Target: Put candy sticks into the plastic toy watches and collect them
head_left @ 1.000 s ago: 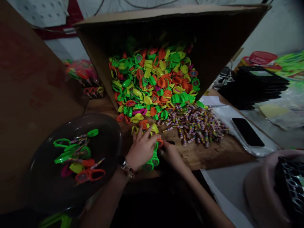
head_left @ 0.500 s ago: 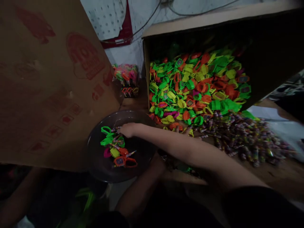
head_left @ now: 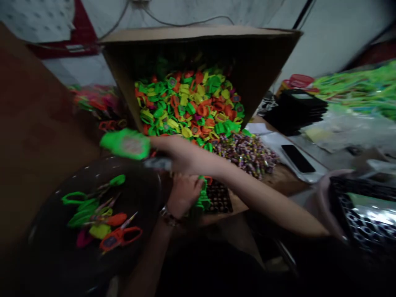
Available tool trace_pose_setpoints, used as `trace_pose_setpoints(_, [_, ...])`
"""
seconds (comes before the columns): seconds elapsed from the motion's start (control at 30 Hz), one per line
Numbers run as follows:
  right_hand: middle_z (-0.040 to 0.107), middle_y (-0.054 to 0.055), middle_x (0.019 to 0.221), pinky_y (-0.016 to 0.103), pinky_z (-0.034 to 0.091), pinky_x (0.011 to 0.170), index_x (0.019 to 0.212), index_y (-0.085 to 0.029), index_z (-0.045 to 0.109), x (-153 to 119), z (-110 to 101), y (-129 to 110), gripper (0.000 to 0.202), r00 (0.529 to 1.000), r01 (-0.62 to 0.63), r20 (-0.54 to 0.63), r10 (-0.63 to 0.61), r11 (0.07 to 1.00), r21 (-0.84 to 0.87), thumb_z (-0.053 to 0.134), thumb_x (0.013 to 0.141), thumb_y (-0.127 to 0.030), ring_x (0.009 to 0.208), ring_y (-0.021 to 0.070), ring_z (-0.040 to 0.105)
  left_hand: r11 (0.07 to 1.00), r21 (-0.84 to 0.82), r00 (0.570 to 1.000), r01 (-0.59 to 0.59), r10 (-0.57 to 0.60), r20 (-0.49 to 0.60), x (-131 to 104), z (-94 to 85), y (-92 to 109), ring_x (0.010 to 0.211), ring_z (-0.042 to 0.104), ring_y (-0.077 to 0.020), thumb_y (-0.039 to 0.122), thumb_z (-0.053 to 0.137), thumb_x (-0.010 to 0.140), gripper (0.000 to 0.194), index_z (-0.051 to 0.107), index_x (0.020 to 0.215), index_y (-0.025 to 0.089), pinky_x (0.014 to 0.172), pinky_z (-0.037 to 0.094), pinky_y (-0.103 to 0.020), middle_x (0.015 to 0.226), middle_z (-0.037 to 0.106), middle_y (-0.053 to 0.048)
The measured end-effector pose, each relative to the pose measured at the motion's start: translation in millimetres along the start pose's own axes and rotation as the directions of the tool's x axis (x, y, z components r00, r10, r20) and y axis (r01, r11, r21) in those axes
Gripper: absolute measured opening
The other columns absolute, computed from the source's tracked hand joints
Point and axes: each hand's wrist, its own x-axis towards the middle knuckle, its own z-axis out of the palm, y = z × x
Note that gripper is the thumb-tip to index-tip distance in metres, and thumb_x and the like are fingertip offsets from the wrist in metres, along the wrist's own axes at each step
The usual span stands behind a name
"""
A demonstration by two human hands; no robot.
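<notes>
My right hand (head_left: 177, 152), smeared by motion, grips a green toy watch (head_left: 126, 144) above the edge of a dark round basin (head_left: 145, 243). A pale, blurred piece hangs under its fingers; its kind cannot be made out. My left hand (head_left: 185, 192), with a bracelet at the wrist, is closed just below the right one, fingers curled beside green toy pieces (head_left: 203, 197) on a black tray with round cells (head_left: 220, 199). What those fingers hold is hidden. Inside the basin lie several green, yellow, orange and magenta toy watches (head_left: 111, 240) among small wrapped sticks (head_left: 128, 220).
An open carton (head_left: 266, 70) lies on its side, with toy watches (head_left: 188, 105) heaped inside. Wrapped candies (head_left: 247, 152) are piled at its right front. Farther right are a phone (head_left: 297, 158), stacked black trays (head_left: 305, 109) and a pail (head_left: 324, 202). Another carton (head_left: 40, 136) stands left.
My right hand has risen out of the basin and moved right, now carrying a green toy watch. The view has swung right, showing the left hand and black tray more clearly.
</notes>
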Motion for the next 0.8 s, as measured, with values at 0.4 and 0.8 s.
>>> trace_pose_setpoints(0.4, [0.072,0.007,0.085,0.032,0.052,0.072,0.09,-0.016,0.065,-183.1,127.6,65.6,0.028,0.524,-0.425,-0.389,0.758,0.629,0.651,0.068,0.07,-0.035,0.076,0.0205,0.066,0.995,0.097,0.999,0.029,-0.025,-0.043,-18.0,-0.2,25.3,0.127,0.046,-0.0284,0.031,0.054,0.087,0.027,0.062,0.112,0.024,0.108,0.03,-0.057,0.126,0.061,-0.004])
trace_pose_setpoints(0.8, [0.07,0.004,0.083,0.026,0.049,0.068,0.088,-0.015,0.066,-187.1,113.2,76.3,0.021,0.664,-0.358,-0.332,0.67,0.675,0.645,0.064,0.076,-0.033,0.074,0.0178,0.063,0.996,0.089,1.0,0.016,-0.018,0.018,-21.7,-1.9,25.1,0.133,0.036,-0.0261,0.026,0.047,0.087,0.037,0.055,0.123,0.019,0.109,0.035,-0.048,0.135,0.054,-0.004])
